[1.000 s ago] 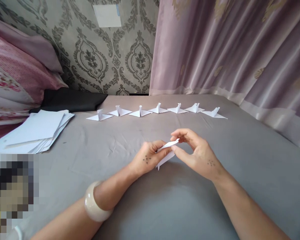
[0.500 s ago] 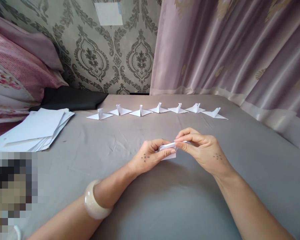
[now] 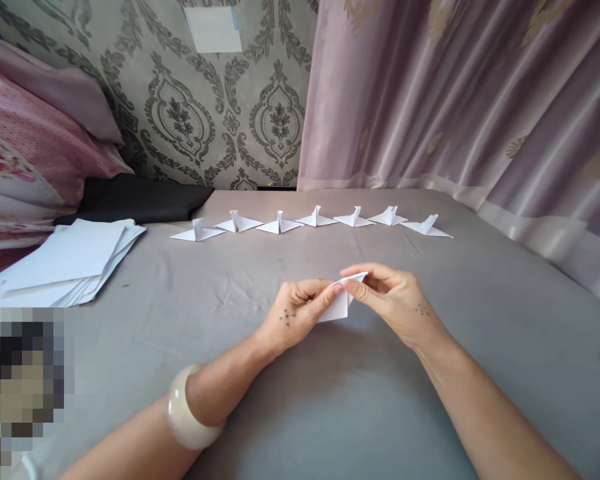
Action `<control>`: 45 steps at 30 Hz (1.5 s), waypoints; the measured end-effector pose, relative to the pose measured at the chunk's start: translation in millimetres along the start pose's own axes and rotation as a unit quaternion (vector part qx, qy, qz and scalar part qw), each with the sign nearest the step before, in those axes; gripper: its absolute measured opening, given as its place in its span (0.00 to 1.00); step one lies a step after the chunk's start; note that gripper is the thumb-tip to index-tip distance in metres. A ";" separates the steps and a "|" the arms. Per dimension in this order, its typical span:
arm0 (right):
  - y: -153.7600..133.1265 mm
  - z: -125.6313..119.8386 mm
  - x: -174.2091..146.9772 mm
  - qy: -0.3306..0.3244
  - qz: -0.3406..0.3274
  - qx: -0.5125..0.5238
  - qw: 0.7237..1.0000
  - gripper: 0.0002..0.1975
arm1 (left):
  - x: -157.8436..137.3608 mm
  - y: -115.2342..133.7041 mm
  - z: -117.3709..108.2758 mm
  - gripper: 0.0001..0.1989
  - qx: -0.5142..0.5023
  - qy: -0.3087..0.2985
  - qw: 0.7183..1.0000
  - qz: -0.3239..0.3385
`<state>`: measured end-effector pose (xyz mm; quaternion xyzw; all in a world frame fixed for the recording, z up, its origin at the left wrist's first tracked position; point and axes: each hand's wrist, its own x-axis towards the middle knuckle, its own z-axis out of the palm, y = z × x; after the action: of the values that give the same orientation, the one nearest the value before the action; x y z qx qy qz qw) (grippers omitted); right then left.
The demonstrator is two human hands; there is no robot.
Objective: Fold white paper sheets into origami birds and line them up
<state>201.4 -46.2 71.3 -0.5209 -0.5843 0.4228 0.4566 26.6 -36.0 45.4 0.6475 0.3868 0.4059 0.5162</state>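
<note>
Between my two hands is a small folded white paper (image 3: pixel 338 308), held above the grey cloth surface. My left hand (image 3: pixel 300 312) pinches its left side, thumb across the front and fingers behind. The thumb and fingers of my right hand (image 3: pixel 395 293) are closed on the upper right part, where a pointed fold sticks up. Both thumbs nearly meet at the top edge. My fingers hide part of the folds. Beyond my hands, several folded white paper birds (image 3: pixel 279 224) stand in a row with wings spread.
A stack of white paper sheets (image 3: pixel 75 250) lies at the left, in front of a black folded item (image 3: pixel 145 199). Pink curtains (image 3: pixel 405 100) hang at the back right, beside patterned wallpaper (image 3: pixel 180 120). A blurred patch covers the lower left corner.
My right thumb and fingers have shifted slightly left on the folded paper. Its pointed upper fold now stands up, and more of its front face shows. The row of paper birds is unchanged.
</note>
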 end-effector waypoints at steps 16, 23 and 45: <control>14.8 27.5 -3.8 0.014 0.063 0.038 0.997 0.18 | 14.6 -12.5 -6.0 0.14 -0.227 0.098 0.959 -0.136; 16.8 26.5 -3.2 -0.018 0.103 0.061 0.993 0.14 | 13.7 -10.3 -5.7 0.14 -0.243 0.049 0.959 -0.139; 46.3 18.6 4.3 -0.036 0.005 -0.281 0.959 0.12 | 17.0 -25.2 -30.0 0.19 0.296 -0.055 0.954 0.006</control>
<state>193.4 -37.6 22.5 -0.6158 -0.6930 0.2621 0.2680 3.1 -5.5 26.9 0.7951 0.4561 0.2402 0.3196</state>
